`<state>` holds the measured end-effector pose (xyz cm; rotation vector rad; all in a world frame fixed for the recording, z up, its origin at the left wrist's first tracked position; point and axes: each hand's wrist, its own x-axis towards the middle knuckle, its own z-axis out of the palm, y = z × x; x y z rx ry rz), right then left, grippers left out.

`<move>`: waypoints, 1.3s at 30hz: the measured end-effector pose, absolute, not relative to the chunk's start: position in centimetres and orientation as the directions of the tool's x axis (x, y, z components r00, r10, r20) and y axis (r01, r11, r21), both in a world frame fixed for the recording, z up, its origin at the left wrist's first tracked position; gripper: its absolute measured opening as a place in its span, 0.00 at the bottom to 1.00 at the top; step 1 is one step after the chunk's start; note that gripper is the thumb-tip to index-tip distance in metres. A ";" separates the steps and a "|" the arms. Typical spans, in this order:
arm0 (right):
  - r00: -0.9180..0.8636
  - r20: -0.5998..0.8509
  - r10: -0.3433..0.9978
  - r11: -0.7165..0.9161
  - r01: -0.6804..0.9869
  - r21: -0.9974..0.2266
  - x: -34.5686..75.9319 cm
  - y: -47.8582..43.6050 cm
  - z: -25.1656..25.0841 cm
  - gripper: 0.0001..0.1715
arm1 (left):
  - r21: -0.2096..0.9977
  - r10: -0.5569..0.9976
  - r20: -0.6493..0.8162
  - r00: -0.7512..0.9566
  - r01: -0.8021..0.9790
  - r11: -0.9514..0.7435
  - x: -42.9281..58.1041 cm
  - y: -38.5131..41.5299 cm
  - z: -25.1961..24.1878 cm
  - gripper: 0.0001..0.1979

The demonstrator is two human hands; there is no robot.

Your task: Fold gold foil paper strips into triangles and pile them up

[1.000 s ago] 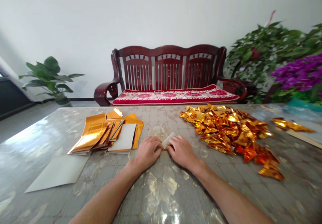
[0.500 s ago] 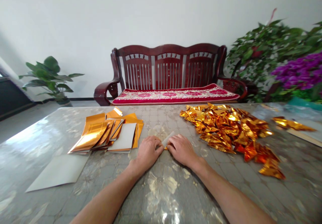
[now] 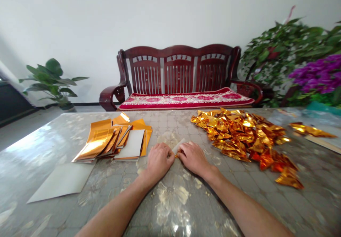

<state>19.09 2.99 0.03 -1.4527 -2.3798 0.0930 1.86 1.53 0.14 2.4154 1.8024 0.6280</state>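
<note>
Between my hands, low over the table, is a small sheet of gold foil paper (image 3: 179,146), its pale back facing up and a bit of gold showing by the fingertips. My left hand (image 3: 160,160) has its fingers curled closed at the sheet's left side. On the right side, my right hand (image 3: 192,157) pinches the same sheet with thumb and fingers. Most of the sheet is hidden by the fingers. A loose stack of gold foil sheets (image 3: 99,141) lies left of my hands. To the right rests a heap of folded gold foil pieces (image 3: 239,132).
One pale sheet (image 3: 61,183) lies apart at the left on the patterned table (image 3: 170,208). Clear plastic (image 3: 283,117) and a flat board (image 3: 323,144) are at the far right. Behind the table stands a wooden bench (image 3: 178,75), with plants on both sides.
My left hand has rolled slightly, its fingers curling further at the paper. My right hand keeps its pinch almost in place. The view has shifted a little.
</note>
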 end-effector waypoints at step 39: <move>-0.249 0.239 0.939 0.336 0.817 -0.469 19.3 4.2 -1.0 0.09 | 0.489 0.938 0.260 0.231 0.806 -0.334 0.9 2.7 -1.0 0.06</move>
